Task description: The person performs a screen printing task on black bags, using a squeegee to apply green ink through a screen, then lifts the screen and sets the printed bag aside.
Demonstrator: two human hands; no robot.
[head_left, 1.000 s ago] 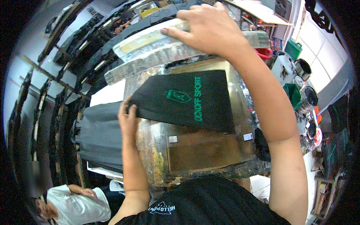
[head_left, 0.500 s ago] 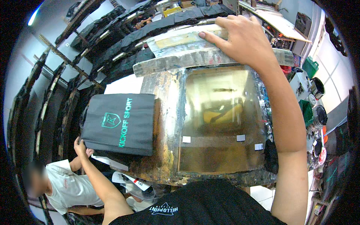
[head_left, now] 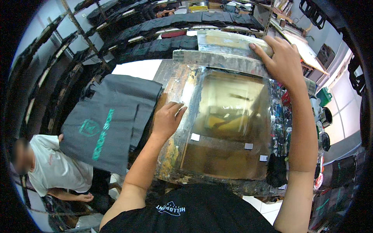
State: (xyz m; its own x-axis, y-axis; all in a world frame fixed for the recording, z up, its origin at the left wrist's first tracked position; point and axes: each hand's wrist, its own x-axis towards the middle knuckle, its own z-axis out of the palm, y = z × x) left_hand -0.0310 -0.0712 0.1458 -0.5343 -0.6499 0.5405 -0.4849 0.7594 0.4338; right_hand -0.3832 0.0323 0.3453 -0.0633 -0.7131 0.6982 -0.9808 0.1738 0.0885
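Observation:
My left hand [head_left: 168,119] hovers over the left margin of the printing table, fingers apart and holding nothing. A black fabric piece with a green print [head_left: 101,122] lies just left of it, tilted and hanging past the table's edge. The hand of a co-worker [head_left: 61,137] is at its left edge. My right hand [head_left: 283,60] is curled over the end of a pale, paint-smeared board [head_left: 229,42], thumb on the near side. That board rests behind a thick grey bar [head_left: 217,59] at the far end of the gold mesh printing screen [head_left: 229,157].
Racks with black fabric pieces [head_left: 194,19] stand behind and to the left. A co-worker in a white shirt [head_left: 58,163] stands at the left. Cans [head_left: 325,116] line the right side. A black cloth [head_left: 277,169] lies by the screen's near right corner.
My left hand has let go of the black fabric piece and moved right. The piece has shifted left and turned, its edge now at the co-worker's hand. My right hand stays on the board.

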